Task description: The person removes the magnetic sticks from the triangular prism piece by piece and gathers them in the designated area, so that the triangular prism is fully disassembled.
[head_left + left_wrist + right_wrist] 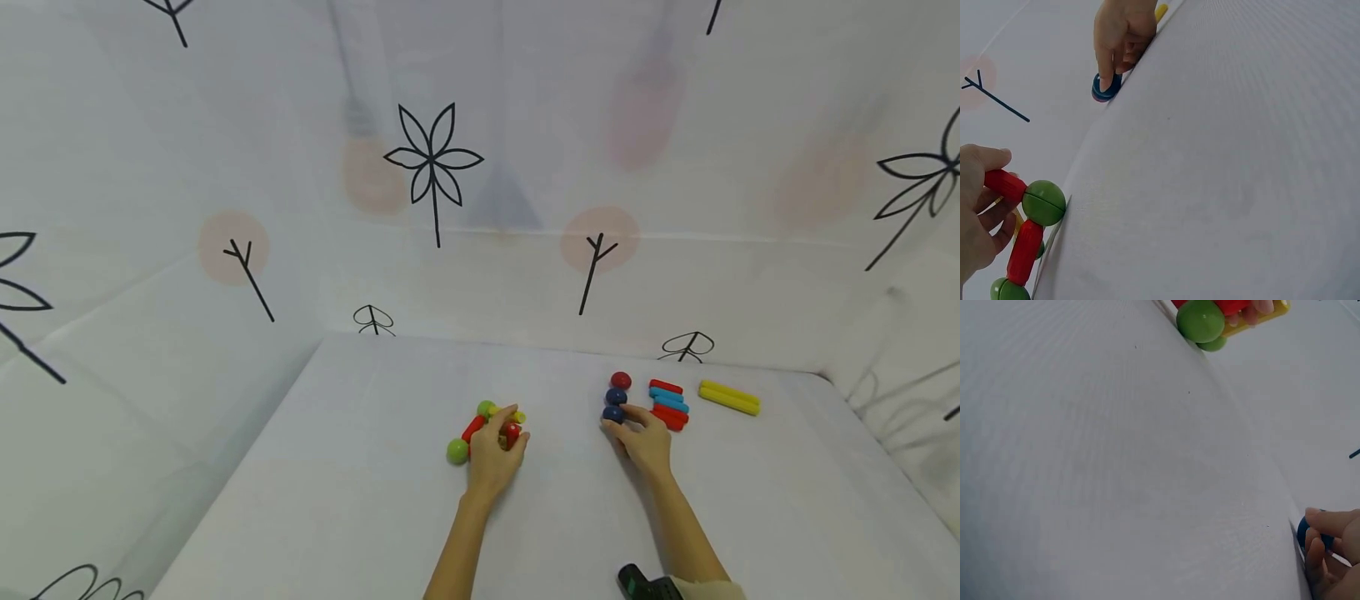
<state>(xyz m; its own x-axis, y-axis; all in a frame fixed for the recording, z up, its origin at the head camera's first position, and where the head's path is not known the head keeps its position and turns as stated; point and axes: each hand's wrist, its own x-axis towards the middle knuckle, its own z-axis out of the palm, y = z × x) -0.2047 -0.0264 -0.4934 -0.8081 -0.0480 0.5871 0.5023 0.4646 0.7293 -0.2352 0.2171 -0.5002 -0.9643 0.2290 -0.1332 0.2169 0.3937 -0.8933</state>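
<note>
My left hand [495, 458] holds a small frame of red and yellow rods and green balls on the white table. In the left wrist view, its thumb and fingers are about a red rod [1004, 185] joined to a green ball [1044, 203]; a second red rod [1025, 253] runs from that ball to another green one. A yellow rod [519, 417] lies at the frame's far side, partly behind the fingers. To the right, my right hand [643, 437] pinches the nearest dark blue ball [612, 414], in line with another blue ball [617, 397] and a red ball [620, 380].
Red and light blue rods [667, 400] lie side by side just beyond the right hand. Farther right is a pair of yellow rods [729, 397]. A white wall cloth [510, 283] with plant drawings rises behind the table's back edge.
</note>
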